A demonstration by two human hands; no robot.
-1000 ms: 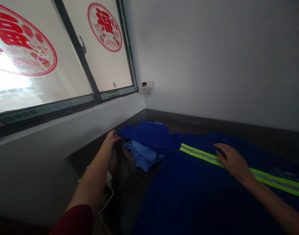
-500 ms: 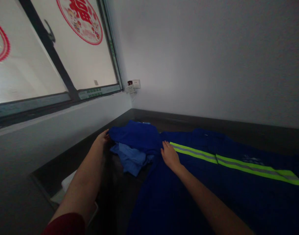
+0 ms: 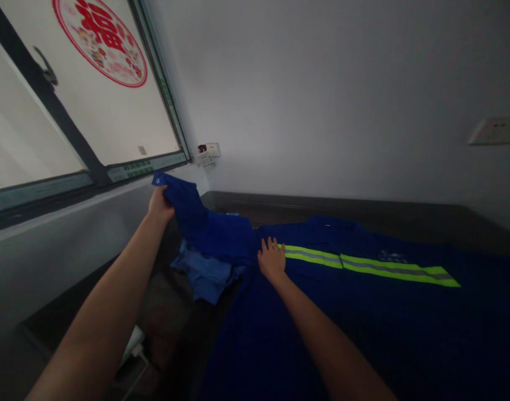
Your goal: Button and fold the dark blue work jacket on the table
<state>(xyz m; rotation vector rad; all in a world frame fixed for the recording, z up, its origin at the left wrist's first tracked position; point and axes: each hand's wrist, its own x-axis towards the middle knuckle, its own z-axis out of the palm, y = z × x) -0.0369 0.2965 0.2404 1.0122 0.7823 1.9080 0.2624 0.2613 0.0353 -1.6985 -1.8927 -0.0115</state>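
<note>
A dark blue work jacket (image 3: 321, 312) with a yellow-green and grey reflective stripe (image 3: 380, 269) lies spread on a dark surface. My left hand (image 3: 160, 206) grips the cuff end of its sleeve (image 3: 200, 223) and holds it raised above the surface at the left. My right hand (image 3: 272, 259) rests on the jacket at the near end of the stripe, fingers spread. Under the lifted sleeve lies a crumpled lighter blue cloth (image 3: 207, 275), touched by neither hand.
A window (image 3: 87, 122) with a red round sticker (image 3: 106, 39) is on the left. Wall sockets (image 3: 208, 153) sit in the corner, and another socket (image 3: 499, 131) is at the right. A white device with a cable (image 3: 133, 340) lies below my left forearm.
My left hand has risen and moved left, lifting the sleeve end off the surface. My right hand stays on the jacket by the stripe. The view has turned right.
</note>
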